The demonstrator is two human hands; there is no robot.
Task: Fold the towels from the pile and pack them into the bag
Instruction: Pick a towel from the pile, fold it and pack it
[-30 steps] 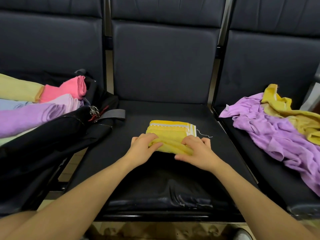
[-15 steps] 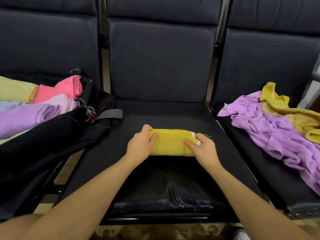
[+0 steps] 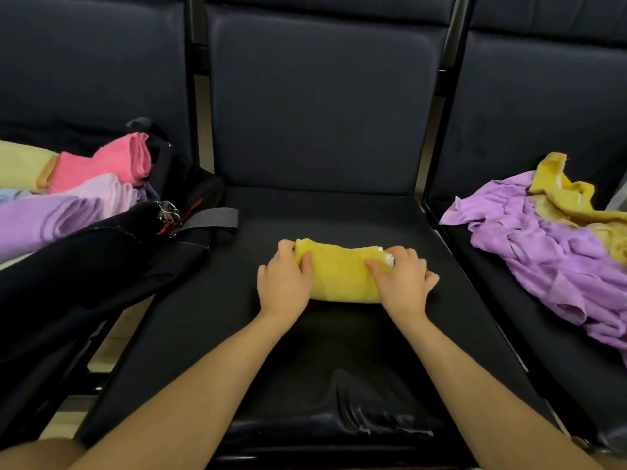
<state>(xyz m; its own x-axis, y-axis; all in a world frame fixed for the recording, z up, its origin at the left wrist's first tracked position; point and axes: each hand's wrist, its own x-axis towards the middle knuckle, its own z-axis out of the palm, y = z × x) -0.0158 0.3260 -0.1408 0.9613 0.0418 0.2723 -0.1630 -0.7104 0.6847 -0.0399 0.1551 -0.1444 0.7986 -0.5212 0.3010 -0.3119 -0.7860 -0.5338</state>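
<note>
A yellow towel [image 3: 337, 273], rolled into a short thick bundle, lies on the middle seat [image 3: 339, 351]. My left hand [image 3: 283, 283] grips its left end, thumb on top and fingers curled behind. My right hand [image 3: 402, 283] grips its right end, where a white hem shows. The open black bag [image 3: 101, 262] lies on the left seat, holding rolled towels: pink [image 3: 112, 164], purple [image 3: 44, 222], pale yellow [image 3: 20, 164]. On the right seat lies the pile: a crumpled purple towel [image 3: 543, 252] with a mustard-yellow towel [image 3: 570, 198] on it.
Three dark padded seats stand in a row with upright backrests. A grey strap [image 3: 210, 217] and a metal key ring [image 3: 168, 212] hang from the bag onto the middle seat's left edge. The seat's front cushion is wrinkled.
The yellow towel has gone from a flat fold with a striped hem showing to a tight roll. Both hands moved forward with it and now hold its two ends.
</note>
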